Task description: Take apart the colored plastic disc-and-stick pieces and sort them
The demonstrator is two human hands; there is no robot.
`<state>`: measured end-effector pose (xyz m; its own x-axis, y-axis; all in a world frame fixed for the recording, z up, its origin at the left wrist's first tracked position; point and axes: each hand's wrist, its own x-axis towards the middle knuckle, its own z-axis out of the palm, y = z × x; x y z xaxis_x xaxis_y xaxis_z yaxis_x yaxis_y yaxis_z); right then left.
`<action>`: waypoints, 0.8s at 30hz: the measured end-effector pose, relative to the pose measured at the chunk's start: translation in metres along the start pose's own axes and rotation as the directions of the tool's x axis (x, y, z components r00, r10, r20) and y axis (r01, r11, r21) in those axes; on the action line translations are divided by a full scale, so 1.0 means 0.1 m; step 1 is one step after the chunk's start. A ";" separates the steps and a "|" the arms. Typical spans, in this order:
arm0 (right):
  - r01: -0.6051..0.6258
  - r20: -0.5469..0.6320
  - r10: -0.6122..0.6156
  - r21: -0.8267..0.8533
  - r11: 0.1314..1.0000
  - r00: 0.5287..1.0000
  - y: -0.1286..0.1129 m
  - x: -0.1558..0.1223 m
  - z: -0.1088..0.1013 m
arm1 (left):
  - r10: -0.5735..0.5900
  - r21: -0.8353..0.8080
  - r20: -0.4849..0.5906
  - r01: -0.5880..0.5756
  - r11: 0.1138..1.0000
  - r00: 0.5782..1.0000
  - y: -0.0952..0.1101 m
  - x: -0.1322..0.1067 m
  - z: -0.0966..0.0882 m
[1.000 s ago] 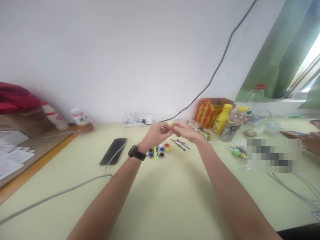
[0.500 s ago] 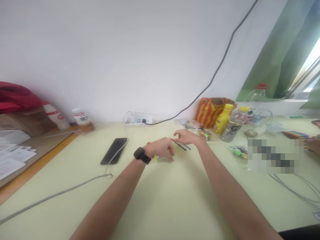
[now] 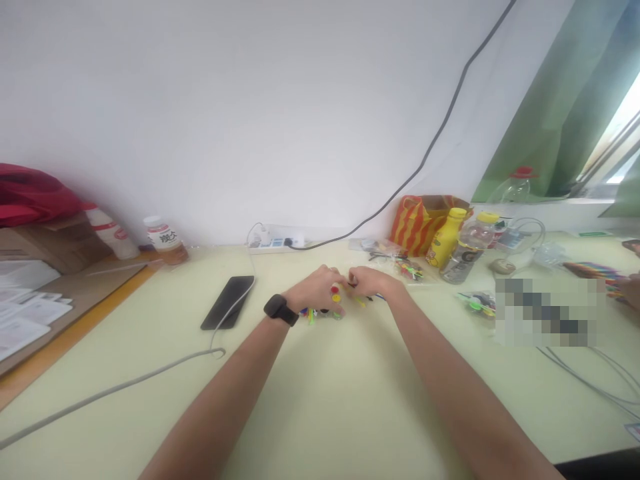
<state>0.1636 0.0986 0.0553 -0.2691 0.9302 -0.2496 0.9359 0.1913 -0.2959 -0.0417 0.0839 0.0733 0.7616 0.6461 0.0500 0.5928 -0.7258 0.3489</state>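
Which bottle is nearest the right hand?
The yellow bottle, yellow body and cap, by the striped bag. The grey-labelled bottle beside it is farther from the right hand; the others farther still.

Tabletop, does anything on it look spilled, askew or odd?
No spill shows. A thin cable lies across the dark phone, slightly untidy. Oddest is the pixelated patch at right, which hides whatever is there. The coloured pieces by the left hand are too covered to judge.

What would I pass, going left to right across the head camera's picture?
Red cloth → white-capped bottle → phone → black watch → left hand → right hand → yellow bottle → clear red-capped bottle → another person's hand.
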 end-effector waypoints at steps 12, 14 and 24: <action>-0.061 0.294 0.009 0.169 0.984 0.956 -0.15 -0.08 -0.08 | -0.024 0.013 -0.039 0.025 1.000 0.999 -0.17 0.02 0.09; -0.067 0.326 0.002 0.189 0.980 0.945 -0.14 -0.09 -0.11 | -0.026 0.016 -0.033 0.027 1.000 0.999 -0.18 0.01 0.08; -0.174 0.516 0.110 0.076 0.982 0.850 -0.12 -0.12 -0.11 | -0.108 0.052 -0.024 0.109 0.993 0.994 -0.05 0.06 0.23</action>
<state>0.1582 0.0882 0.0717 -0.2427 0.6498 -0.7204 0.9484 0.0026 -0.3171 -0.0340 0.0857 0.0506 0.6869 0.7259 0.0344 0.6849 -0.6625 0.3032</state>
